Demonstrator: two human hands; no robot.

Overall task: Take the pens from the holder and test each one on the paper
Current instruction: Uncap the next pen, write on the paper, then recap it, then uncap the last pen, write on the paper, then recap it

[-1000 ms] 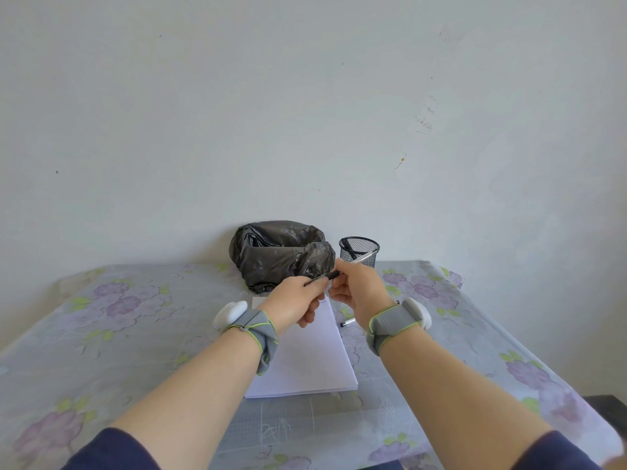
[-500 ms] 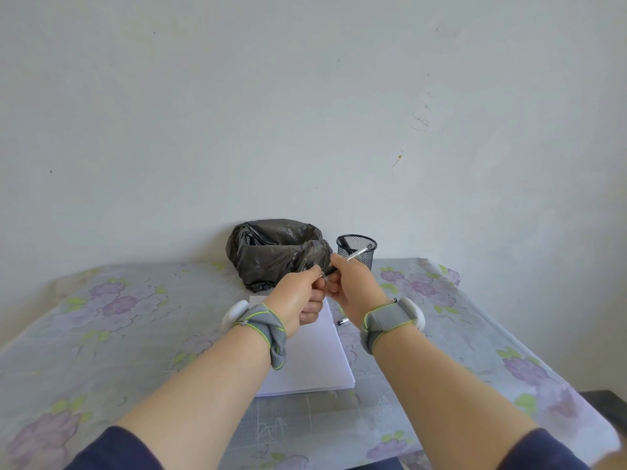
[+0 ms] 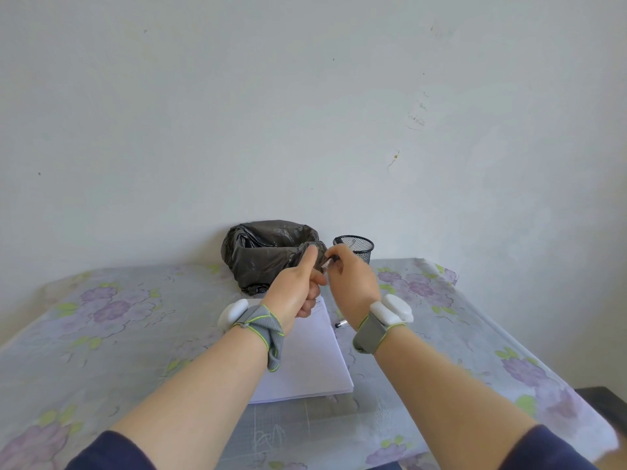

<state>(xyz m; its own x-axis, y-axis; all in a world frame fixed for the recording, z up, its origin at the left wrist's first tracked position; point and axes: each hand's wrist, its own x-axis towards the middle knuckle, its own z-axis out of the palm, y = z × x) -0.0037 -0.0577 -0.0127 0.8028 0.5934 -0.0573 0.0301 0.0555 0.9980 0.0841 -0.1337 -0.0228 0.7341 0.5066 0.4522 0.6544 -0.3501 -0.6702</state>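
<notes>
Your two forearms in dark blue sleeves reach from 6 o'clock across a table under a floral purple-and-green plastic cloth. A stack of white paper sheets lies at centre beneath your wrists, its near half blank. A dark pen with a silver tip lies on the cloth just beside the paper's edge at 3 o'clock.

Above the far end of the paper, your left hand is curled into a loose fist with the thumb raised; whether it holds a cap cannot be told. Your right hand pinches a slim pen with a pale barrel between its fingertips, the pen blurred with motion and pointing toward 10 o'clock.

At 12 o'clock a small bin lined with a crumpled black plastic bag stands against the pale wall, and at 1 o'clock the black wire-mesh cup holder stands beside it with at least one pale pen inside.

The step in hand looks like readying this pen for its test. Settle it into a writing grip, bring the tip down on blank paper, and steady the stack with your left hand while you scribble.

Half a second earlier your hands were pressed together around the pen; now they stand slightly apart, the left thumb has lifted, and the right hand alone carries the pen.
</notes>
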